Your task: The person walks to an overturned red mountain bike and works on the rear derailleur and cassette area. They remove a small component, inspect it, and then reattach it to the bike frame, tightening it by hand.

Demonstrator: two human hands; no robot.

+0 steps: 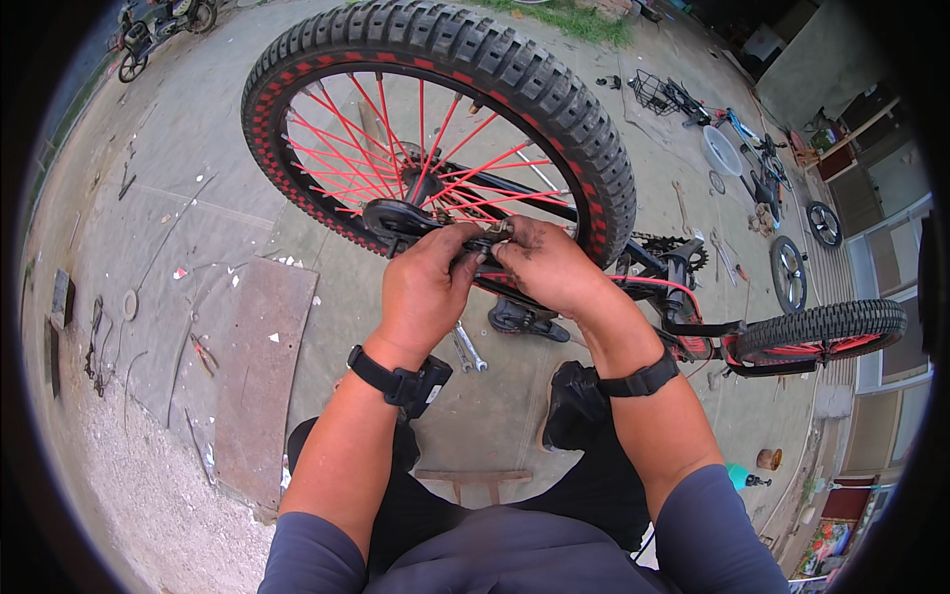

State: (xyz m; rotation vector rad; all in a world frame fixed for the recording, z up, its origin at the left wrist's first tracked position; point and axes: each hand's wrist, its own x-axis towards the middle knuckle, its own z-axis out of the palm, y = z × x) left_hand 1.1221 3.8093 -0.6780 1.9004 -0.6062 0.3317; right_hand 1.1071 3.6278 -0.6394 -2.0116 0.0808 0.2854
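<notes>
Left hand (pixel 433 265): fingers pinched a small dark part (pixel 485 241).
Right hand (pixel 542 263): fingers gripped the same part.
Small dark part: sat between both hands, beside the red-spoked wheel (pixel 421 182).
Wrenches (pixel 469 349): lay on the floor (pixel 505 406).

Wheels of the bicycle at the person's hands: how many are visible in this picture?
2. The near wheel, with red spokes, is just beyond the left hand and right hand, its lower edge partly hidden; the far wheel is toward the picture's right edge.
</notes>
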